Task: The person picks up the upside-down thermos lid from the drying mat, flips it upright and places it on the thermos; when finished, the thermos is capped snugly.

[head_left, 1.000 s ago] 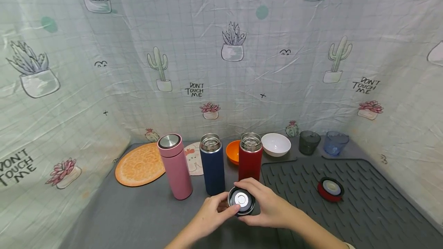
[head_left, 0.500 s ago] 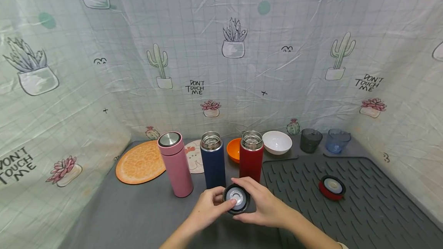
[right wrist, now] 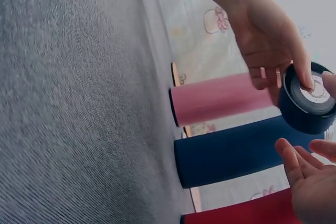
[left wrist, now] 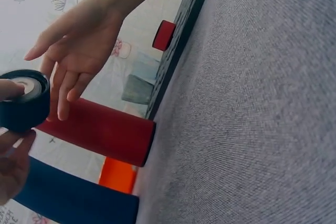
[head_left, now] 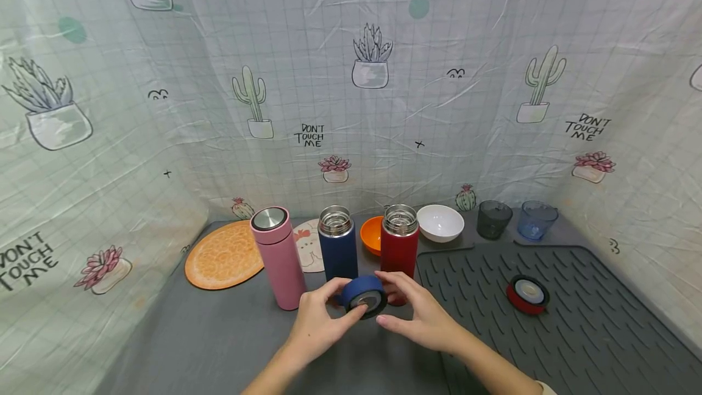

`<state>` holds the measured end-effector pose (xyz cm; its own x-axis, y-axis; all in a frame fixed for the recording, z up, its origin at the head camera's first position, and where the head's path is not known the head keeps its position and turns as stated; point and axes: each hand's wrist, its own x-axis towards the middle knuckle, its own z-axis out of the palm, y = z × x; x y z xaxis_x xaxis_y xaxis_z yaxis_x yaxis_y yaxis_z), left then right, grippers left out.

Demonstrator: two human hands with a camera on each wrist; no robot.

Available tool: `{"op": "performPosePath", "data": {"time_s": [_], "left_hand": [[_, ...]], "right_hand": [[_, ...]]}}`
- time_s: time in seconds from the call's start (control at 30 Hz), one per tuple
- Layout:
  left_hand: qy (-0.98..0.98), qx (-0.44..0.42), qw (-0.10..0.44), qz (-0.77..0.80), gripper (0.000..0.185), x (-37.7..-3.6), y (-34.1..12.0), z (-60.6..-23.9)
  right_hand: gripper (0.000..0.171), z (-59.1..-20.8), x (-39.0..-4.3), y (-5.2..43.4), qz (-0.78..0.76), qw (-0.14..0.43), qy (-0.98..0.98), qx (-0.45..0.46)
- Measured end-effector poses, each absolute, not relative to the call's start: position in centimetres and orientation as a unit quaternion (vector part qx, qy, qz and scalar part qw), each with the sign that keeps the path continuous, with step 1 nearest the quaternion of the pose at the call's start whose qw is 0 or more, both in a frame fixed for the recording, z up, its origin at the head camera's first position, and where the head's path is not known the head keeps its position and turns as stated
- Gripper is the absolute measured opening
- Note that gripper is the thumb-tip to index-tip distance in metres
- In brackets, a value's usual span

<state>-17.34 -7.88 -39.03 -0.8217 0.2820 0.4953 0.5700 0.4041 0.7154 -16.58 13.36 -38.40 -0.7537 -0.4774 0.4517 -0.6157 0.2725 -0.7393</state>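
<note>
On my head feed, the left hand grips a round navy-blue lid with a black rim and grey inner disc, thumb pressed on the disc and fingers curled around the side. The lid is tilted, inner face toward the near side, and held up clear of the grey cloth-textured tabletop, on the near side of the bottles. I note the right hand loosely spread, fingers and thumb parted close by the lid's right side; I cannot tell whether a fingertip touches it. Just beyond stand a navy-blue cylindrical bottle and, to its right, a red cylindrical bottle, both upright with threaded steel necks exposed. Left of them I record a pink cylindrical bottle, upright, metal-topped cap on. On the right, a dark grey ribbed mat bears a round red lid, inner face up. Along the far side: a small orange bowl partly behind the red bottle, a white bowl, then a smoky-grey translucent cup and a blue translucent cup.
</note>
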Motion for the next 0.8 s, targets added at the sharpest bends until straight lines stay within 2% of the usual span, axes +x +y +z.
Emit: {"op": "performPosePath", "data": {"time_s": [0.1,0.2,0.33,0.57,0.8], "left_hand": [[-0.815,-0.305,0.219,-0.442,0.036,-17.1,-7.9,-39.0],[-0.789,-0.361,0.288,-0.405,0.043,-17.1,-7.8,-39.1],[-0.753,-0.419,0.343,-0.374,0.047,-17.3,-7.8,-39.2],[-0.720,-0.468,0.370,-0.355,0.041,-17.4,-7.4,-39.3],[-0.722,-0.471,0.377,-0.340,0.046,-17.3,-7.2,-39.5]], "right_hand": [[0.055,-37.4,-15.9,13.0,0.525,0.025,-0.783,0.334],[0.058,-38.4,-16.3,12.9,0.557,-0.007,-0.756,0.343],[0.060,-40.0,-17.0,13.0,0.590,-0.025,-0.723,0.358],[0.059,-40.7,-17.2,13.1,0.633,-0.046,-0.686,0.358],[0.063,-40.4,-16.8,12.8,0.647,-0.040,-0.669,0.365]]}}
